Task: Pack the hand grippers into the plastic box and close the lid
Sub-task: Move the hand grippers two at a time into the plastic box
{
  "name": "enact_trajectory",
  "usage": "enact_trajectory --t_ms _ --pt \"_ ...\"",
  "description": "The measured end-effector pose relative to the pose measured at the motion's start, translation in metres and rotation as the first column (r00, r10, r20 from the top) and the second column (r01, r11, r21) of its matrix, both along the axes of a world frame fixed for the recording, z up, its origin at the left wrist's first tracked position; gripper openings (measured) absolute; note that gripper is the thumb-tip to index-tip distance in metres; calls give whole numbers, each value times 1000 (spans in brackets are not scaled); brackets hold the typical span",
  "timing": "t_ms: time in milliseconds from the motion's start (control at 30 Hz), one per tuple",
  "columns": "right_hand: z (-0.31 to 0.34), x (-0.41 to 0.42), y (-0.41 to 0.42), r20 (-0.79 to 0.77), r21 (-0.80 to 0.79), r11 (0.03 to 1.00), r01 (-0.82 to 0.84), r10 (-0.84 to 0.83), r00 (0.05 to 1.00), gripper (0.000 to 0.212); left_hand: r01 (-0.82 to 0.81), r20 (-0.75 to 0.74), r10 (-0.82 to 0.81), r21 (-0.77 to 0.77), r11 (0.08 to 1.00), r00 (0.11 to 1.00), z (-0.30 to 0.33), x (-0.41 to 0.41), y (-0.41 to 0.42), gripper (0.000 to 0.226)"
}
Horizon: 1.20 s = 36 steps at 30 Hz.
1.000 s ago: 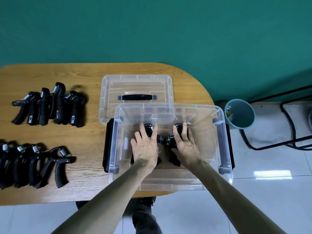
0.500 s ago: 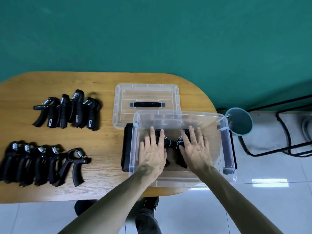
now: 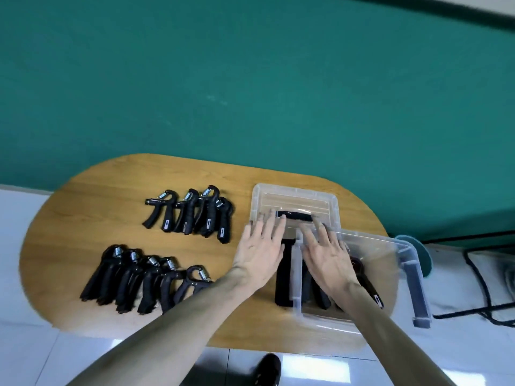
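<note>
- Two rows of hand grippers (image 3: 189, 215) wait left of the plastic box (image 3: 362, 277), easy to reach.
- Left hand (image 3: 260, 253), fingers wide, holds nothing, beside the box.
- Right hand (image 3: 327, 259), fingers wide, hangs above packed grippers inside the box.
- The lid (image 3: 295, 204) lies behind the box, ready for closing.

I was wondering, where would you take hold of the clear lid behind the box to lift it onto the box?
Probably by the black handle across the middle of the lid, coming from above. The lid lies flat on the table with that bar facing up, and both the left hand and the right hand are open just short of it.
</note>
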State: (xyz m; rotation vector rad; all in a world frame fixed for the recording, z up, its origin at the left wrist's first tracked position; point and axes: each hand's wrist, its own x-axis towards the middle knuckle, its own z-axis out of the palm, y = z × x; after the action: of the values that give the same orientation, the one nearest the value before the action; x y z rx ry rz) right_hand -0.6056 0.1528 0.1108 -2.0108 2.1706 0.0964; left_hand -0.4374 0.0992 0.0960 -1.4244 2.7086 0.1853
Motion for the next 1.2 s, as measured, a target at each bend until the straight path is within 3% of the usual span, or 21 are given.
enact_trajectory --t_ms 400,667,900,1200 --pt "-10 181 -62 -17 116 981 -156 159 987 63 -222 32 220 116 968 975 -12 207 -47 68" --pt "-71 250 -111 -3 177 945 -276 281 960 61 -443 118 427 215 870 897 -76 305 -57 69" --pt "-131 295 -147 99 214 926 -310 295 950 61 -519 180 487 293 803 855 -143 375 -53 66" --pt "-177 348 -202 195 189 933 -306 269 943 59 -498 1 545 407 766 839 -195 388 -33 65"
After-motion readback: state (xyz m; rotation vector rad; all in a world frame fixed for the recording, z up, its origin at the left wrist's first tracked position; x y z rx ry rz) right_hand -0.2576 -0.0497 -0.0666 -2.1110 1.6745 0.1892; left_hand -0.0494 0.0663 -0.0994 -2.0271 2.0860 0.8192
